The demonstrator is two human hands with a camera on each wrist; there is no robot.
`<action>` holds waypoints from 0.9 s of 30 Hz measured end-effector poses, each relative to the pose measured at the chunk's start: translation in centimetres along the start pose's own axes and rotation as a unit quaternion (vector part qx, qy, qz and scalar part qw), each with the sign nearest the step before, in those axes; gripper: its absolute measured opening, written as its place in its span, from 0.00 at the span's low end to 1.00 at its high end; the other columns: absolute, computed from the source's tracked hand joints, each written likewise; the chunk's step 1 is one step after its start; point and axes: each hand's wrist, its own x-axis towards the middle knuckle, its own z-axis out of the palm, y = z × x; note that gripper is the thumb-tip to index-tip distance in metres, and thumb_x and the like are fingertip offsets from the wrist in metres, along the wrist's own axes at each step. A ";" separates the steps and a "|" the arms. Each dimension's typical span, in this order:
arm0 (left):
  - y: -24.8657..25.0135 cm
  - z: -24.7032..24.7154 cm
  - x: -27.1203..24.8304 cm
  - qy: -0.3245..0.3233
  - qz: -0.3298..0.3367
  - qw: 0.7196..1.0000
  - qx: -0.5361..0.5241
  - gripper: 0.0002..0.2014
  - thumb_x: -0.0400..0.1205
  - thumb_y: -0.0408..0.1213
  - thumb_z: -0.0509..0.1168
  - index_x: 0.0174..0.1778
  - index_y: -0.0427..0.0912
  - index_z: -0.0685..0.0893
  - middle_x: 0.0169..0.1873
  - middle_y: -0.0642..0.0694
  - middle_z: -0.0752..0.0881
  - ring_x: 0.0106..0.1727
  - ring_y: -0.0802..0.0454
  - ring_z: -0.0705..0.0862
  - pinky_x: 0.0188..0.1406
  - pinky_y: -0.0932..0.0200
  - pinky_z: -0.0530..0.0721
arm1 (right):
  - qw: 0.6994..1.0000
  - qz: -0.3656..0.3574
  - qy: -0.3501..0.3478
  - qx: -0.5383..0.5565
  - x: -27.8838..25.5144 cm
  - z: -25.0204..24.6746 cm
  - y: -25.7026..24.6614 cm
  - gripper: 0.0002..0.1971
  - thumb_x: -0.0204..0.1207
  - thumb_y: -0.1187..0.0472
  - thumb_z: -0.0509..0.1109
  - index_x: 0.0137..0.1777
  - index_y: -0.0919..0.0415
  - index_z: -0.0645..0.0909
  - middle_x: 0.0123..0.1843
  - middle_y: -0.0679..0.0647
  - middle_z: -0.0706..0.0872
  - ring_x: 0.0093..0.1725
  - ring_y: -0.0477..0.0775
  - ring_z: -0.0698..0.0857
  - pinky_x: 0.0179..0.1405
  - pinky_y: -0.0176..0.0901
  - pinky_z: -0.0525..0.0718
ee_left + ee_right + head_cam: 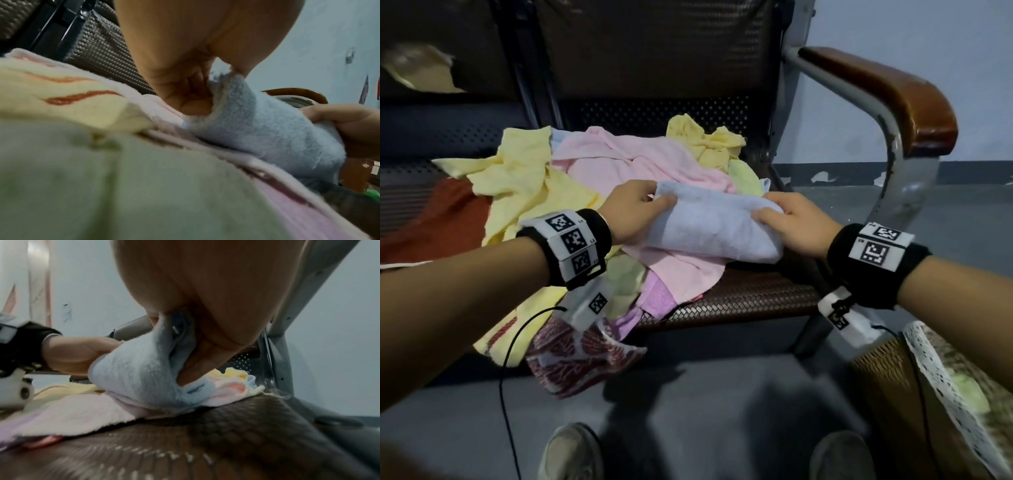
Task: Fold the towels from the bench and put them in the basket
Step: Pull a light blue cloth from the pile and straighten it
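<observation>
- Down at the lower right, a woven basket (887,373) with a lace-edged liner; what's inside is too blurred to tell.
- Fluffy pale-blue towel (709,222), folded over, lies on a rumpled pink towel (619,154) on the woven-mesh worktop (750,301).
- Left hand (633,212) pinches its left end, right hand (794,222) grips its right end.

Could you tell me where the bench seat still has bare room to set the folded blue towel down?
The only bare seat is the woven strip along the front right, between the pink towel and the metal armrest post. The rest, back and left, is crowded with the towel pile.
</observation>
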 end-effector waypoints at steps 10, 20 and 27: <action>-1.8 1.9 3.8 0.037 -0.110 0.992 0.044 0.14 0.81 0.52 0.67 0.50 0.45 0.83 0.49 0.45 0.84 0.50 0.44 0.82 0.37 0.55 0.76 | 0.951 -0.163 0.062 -0.253 2.3 1.8 -2.5 0.27 0.75 0.34 0.61 0.67 0.49 0.76 0.62 0.52 0.80 0.60 0.55 0.79 0.53 0.57 0.83; -1.1 2.1 5.1 -0.062 -0.139 0.970 0.190 0.28 0.80 0.65 0.59 0.44 0.39 0.80 0.40 0.42 0.81 0.39 0.43 0.79 0.29 0.55 0.69 | 0.941 -0.135 -0.101 -0.295 3.1 3.9 -3.4 0.35 0.74 0.37 0.68 0.79 0.50 0.68 0.69 0.54 0.80 0.69 0.58 0.79 0.65 0.56 0.79; 4.9 0.1 3.5 0.021 -0.096 0.993 0.066 0.21 0.77 0.53 0.69 0.38 0.34 0.87 0.36 0.42 0.85 0.34 0.48 0.79 0.32 0.54 0.74 | 0.958 -0.103 -0.039 -0.266 0.2 3.2 -4.4 0.49 0.65 0.29 0.72 0.81 0.50 0.58 0.68 0.57 0.80 0.64 0.62 0.82 0.52 0.52 0.80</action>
